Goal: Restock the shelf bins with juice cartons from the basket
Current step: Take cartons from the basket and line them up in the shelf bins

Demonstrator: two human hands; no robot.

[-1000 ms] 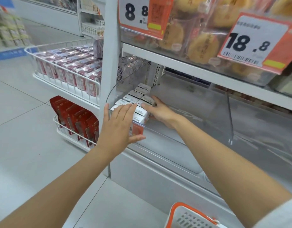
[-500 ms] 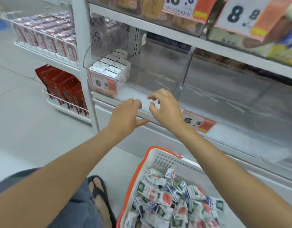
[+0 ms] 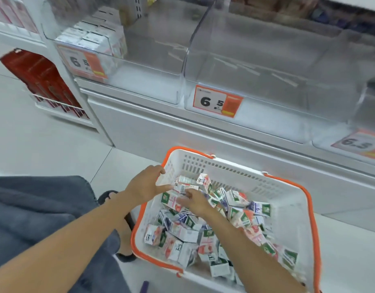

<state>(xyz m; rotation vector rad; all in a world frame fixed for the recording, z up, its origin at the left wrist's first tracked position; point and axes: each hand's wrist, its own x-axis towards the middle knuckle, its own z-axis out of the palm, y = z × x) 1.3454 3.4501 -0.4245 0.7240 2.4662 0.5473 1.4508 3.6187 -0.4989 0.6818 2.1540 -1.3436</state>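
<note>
Juice cartons (image 3: 214, 225): heaped loose in basket (image 3: 292, 199) below shelf bins (image 3: 256, 60). Left hand (image 3: 145, 187) and right hand (image 3: 196, 203), half a second ago at the shelf edge, now closing around top carton (image 3: 185, 183); grip unconfirmed. Next refill begins.

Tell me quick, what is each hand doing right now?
Left hand: open, fingers spread at a carton in the basket, no grip yet.
Right hand: over the cartons; cannot tell if it holds one.

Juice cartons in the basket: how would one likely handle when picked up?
Juice cartons look boxy and flat-sided, so probably rigid, easy to pinch, unlikely to roll. Heaped loosely in the basket, neighbours may shift when one is lifted.
</note>
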